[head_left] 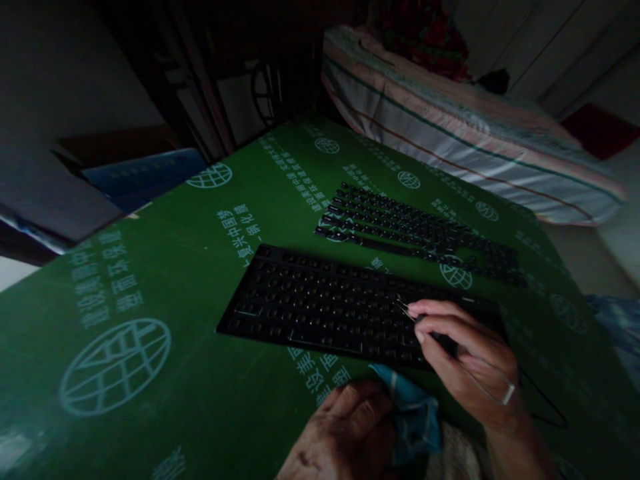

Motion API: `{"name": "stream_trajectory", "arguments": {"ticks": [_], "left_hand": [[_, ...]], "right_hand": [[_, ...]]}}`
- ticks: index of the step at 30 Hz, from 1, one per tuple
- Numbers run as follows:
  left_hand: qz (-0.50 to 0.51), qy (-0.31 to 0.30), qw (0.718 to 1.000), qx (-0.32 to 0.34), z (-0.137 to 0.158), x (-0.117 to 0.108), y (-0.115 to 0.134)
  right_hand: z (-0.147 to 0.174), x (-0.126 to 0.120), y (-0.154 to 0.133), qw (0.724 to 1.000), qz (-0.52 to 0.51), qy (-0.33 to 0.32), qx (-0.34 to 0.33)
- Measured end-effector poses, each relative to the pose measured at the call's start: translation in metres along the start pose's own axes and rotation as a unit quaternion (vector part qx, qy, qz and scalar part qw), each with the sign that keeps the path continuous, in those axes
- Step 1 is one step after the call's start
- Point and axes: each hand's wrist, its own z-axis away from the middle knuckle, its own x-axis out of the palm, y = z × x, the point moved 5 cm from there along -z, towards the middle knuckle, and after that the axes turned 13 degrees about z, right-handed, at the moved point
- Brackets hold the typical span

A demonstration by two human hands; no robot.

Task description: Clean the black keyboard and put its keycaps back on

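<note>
Right hand has its grip clamped on a wire tool over the keyboard on the green bench; black keycaps in rows beyond; left hand curled by a blue cloth, honestly can't tell if it's gripping.

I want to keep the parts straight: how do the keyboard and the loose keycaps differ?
The keyboard is one joined panel; the keycaps are many separate pieces set out in rows. The keyboard lies nearer the person; the keycaps lie farther off. The right hand is over the keyboard; no hand is at the keycaps. Both are dark and lie on the green table.
</note>
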Motion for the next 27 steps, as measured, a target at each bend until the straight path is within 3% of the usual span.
{"name": "stream_trajectory", "arguments": {"ticks": [27], "left_hand": [[-0.008,-0.009,1.0,-0.001,0.0031,0.003,-0.0013]], "right_hand": [[-0.0039,0.0015,-0.0008,1.0,0.017,0.009,0.0]]}}
